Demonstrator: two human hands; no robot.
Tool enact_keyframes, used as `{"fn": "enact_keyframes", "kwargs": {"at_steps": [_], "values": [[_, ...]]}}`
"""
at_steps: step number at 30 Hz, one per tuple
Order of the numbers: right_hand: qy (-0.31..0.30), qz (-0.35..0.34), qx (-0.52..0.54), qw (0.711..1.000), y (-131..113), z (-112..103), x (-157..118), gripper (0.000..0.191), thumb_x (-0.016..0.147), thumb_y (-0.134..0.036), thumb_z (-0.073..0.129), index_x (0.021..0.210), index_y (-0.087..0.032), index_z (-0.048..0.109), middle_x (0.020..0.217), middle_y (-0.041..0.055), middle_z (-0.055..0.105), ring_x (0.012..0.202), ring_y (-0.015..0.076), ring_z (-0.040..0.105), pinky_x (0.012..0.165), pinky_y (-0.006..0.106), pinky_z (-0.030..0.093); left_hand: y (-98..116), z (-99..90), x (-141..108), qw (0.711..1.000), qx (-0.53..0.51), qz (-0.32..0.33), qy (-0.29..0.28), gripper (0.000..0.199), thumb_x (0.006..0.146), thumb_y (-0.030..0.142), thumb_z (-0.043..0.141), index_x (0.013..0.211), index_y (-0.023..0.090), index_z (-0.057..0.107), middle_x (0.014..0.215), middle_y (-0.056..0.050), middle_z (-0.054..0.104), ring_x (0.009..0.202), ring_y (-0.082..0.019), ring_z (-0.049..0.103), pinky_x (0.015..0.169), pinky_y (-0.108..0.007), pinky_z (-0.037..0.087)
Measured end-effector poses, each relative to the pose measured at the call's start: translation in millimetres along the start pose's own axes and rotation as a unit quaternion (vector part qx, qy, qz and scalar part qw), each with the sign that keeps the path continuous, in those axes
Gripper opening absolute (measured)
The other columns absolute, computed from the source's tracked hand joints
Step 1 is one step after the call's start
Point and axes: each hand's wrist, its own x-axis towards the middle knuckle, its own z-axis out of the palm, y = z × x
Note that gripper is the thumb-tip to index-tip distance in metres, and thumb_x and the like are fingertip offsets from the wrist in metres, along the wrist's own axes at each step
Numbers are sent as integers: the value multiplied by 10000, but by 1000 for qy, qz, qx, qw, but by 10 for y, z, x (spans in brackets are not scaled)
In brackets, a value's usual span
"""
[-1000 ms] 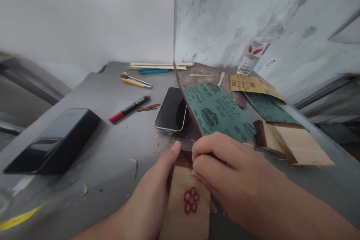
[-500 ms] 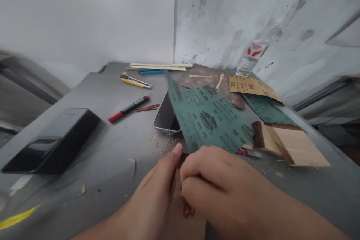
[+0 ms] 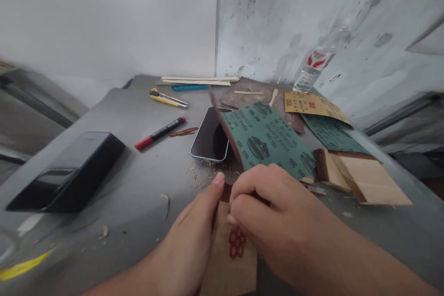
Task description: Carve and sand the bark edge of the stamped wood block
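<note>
Left hand: the left hand (image 3: 189,245), at the lower centre of the frame, lay along the left edge of the wooden block (image 3: 231,259), thumb tip up at the block's far end, steadying it; it was closed loosely against the wood.
Right hand: the right hand (image 3: 274,222), lower centre-right, was curled tight, pinching the near end of the green sandpaper sheet (image 3: 267,141) against the far end of the block.
Wooden block: pale wood with a red flower mark (image 3: 237,243) drawn on its top face, lying on the bench (image 3: 138,185) between the two hands, at the bottom centre of the frame.
Sandpaper sheet: its free part rose tilted from the fingers toward the middle of the frame, printed green back facing the camera, brown grit side along its left edge.
Phone: a phone (image 3: 211,139) lay screen up just left of the raised sheet, with wood shavings (image 3: 199,175) between it and the hands.
Left of frame: a black case (image 3: 69,171) at centre left; a red-and-black marker (image 3: 160,133) beyond it.
Far edge: a yellow utility knife (image 3: 169,98), a blue pen (image 3: 190,88) and thin wooden sticks (image 3: 197,80) near the wall.
Right of frame: more sandpaper sheets (image 3: 314,104), a plastic bottle (image 3: 310,71) against the wall, and wooden blocks (image 3: 360,175) at centre right.
</note>
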Motion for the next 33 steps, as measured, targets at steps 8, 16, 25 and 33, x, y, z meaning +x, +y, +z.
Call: {"fn": "enact_keyframes", "kwargs": {"at_steps": [8,16,25,33], "values": [[-54,-19,-28,998,47,-220,-62,264,961,17,518,1125,-165,615,1274,41,615,1199,150,554,1036,235,425,24,-6,46,986,-84,-127,-68,625,994,614,389,923,145,796,671,-94,782,601,-238,720,663,-337,539],[-75,8,-90,993,5,-329,-118,260,823,11,612,906,-235,594,995,-33,629,777,151,569,651,306,416,-31,-74,47,990,-75,-118,-3,531,872,655,607,950,169,804,683,-61,801,805,-312,797,862,-415,584],[46,-90,-143,985,-57,-50,2,281,995,-92,453,786,-212,598,798,-16,589,663,175,420,597,364,271,-106,-89,59,998,-47,35,5,317,905,523,708,1089,282,803,1109,41,839,1363,-241,598,1182,-310,375],[107,-82,-171,976,-90,43,61,296,984,-68,446,776,-197,612,770,-6,585,661,178,398,607,369,263,-140,-72,42,994,-90,-23,-48,437,886,644,670,1058,263,796,1035,-1,839,1167,-269,711,1106,-386,466]]}}
